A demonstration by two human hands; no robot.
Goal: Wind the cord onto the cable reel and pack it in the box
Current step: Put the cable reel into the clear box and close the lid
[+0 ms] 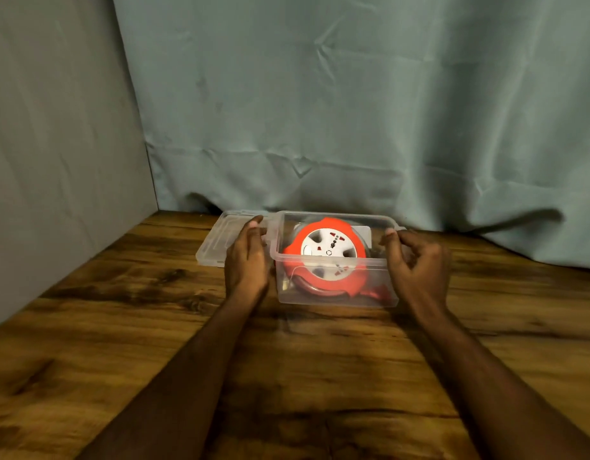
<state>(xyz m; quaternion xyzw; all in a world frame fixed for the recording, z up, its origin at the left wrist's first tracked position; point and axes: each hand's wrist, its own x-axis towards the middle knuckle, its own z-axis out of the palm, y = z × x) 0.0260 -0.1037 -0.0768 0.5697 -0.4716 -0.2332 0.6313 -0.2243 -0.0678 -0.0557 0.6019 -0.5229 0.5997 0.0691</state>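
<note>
A round red cable reel [330,257] with a white socket face lies tilted inside a clear plastic box [333,298] on the wooden table. A dark cord loops under the reel at the box's front. My left hand [248,260] rests flat against the box's left wall, fingers straight and together. At the right end of the box, my right hand [418,260] has its fingers curled and the thumb touching the rim. Whether either hand really grips the box is hard to tell.
The box's clear lid [217,242] lies flat on the table just left of the box, partly behind my left hand. A blue-grey cloth backdrop [320,111] hangs close behind the box and along the left side. Wooden tabletop [154,327] stretches toward me.
</note>
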